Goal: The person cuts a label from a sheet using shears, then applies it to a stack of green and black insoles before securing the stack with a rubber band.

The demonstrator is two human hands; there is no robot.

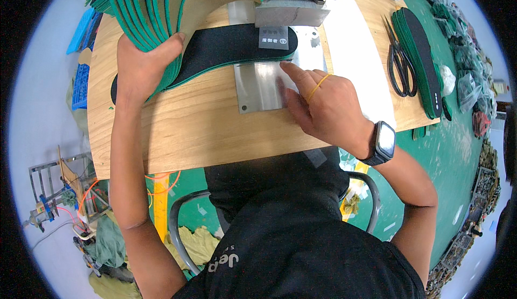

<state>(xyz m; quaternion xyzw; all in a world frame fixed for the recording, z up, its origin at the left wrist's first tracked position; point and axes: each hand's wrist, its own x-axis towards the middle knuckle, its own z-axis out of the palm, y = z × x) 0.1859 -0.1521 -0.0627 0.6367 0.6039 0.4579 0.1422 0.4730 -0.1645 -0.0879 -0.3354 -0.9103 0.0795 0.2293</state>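
My left hand (141,67) is closed around a fanned stack of insoles (145,8) with green edges and tan faces; they curve upward toward the top edge. Beneath lies a black insole (221,46) with a green edge, its far left end partly hidden by my hand and the stack. Its right end rests on a metal plate (261,86), under the metal block of a press (291,13), with a grey printed patch (273,38) on it. My right hand (326,97) has its index fingertip at that insole's lower edge, thumb apart, holding nothing. A yellow band circles one finger.
On the wooden table (188,137), black scissors (401,67) lie at the right beside a stack of black and green insoles (423,62). A white curved surface (361,57) runs between them and the press. Blue plastic crates (81,78) stand past the left edge; bagged goods (447,19) line the floor at right.
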